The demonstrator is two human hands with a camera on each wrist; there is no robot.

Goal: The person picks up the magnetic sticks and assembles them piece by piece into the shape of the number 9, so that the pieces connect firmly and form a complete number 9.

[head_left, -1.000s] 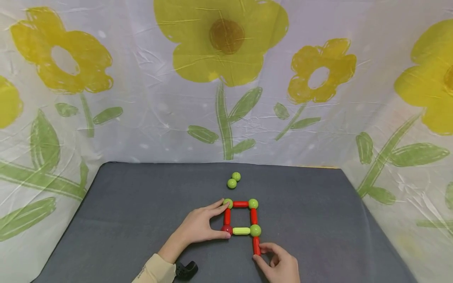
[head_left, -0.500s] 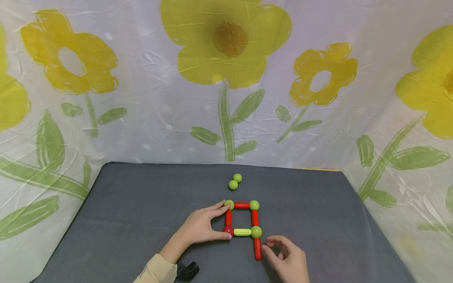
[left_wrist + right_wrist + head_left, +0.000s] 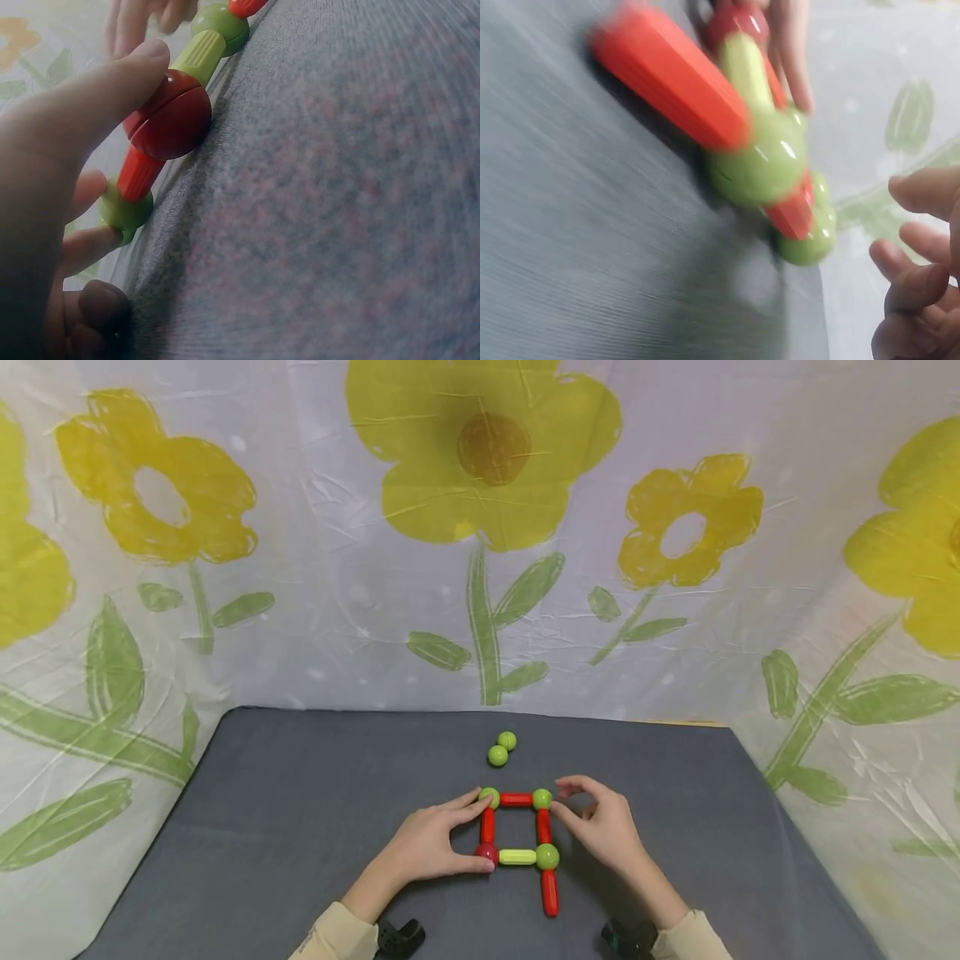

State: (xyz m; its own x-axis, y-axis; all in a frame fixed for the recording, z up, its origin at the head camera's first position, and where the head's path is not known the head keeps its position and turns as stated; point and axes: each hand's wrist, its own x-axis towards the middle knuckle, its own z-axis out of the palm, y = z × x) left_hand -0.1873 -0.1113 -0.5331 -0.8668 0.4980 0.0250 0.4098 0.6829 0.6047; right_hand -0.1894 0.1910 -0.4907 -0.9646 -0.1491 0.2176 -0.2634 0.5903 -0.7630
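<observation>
"What does your left hand (image 3: pixel 435 839) have?"

"The left side of a square frame (image 3: pixel 515 799) of glossy, plastic-looking rods and balls. My thumb is on the dark red ball (image 3: pixel 487 855) at its near left corner, my fingertips at the light green ball (image 3: pixel 490 797) at its far left corner. Thumb and fingers are spread wide, holding that side between them."

"And your right hand (image 3: pixel 603 822)?"

"Just beside the green ball (image 3: pixel 542 798) at the far right corner. Thumb and forefinger are parted, the other fingers loosely bent. Whether a fingertip brushes the ball, I can't tell."

"Where's the frame?"

"Flat on the dark grey cloth-covered table (image 3: pixel 300 793), about midway between its left and right edges. Red rods make three sides and a yellow-green rod (image 3: pixel 517 857) the near one. From the green ball (image 3: pixel 547 857) at the near right corner, another red rod (image 3: pixel 551 893) juts towards me."

"Anything beyond?"

"Two loose, shiny green balls (image 3: pixel 498 756) close together, between the frame and the table's far edge."
</observation>
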